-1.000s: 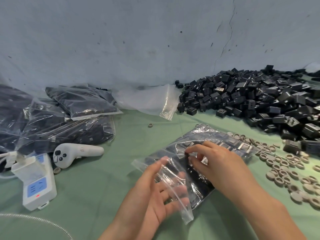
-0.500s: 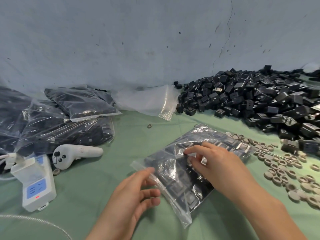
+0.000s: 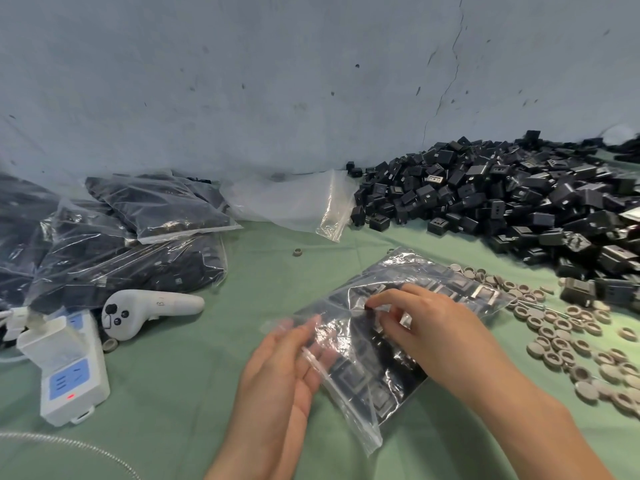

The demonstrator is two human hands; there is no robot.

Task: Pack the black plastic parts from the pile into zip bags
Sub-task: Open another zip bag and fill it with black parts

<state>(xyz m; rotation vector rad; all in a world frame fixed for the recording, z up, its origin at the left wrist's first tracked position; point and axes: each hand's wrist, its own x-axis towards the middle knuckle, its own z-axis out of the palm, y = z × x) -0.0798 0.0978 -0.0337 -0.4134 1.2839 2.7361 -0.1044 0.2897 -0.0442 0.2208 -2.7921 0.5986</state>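
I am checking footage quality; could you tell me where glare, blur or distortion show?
Head view: glare streaks the clear zip bag of black plastic parts; the left hand has fingertips blurred behind its plastic; wide-angle distortion bows the foot of the grey-blue wall.

White controller (image 3: 152, 311) on green bench (image 3: 242, 278). White power strip (image 3: 69, 372), red light lit, just left of controller, nearer camera. Grey rings (image 3: 561, 341) scattered far right of controller.

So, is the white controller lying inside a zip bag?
No, the controller lies bare on the green cloth, beside the filled bags.
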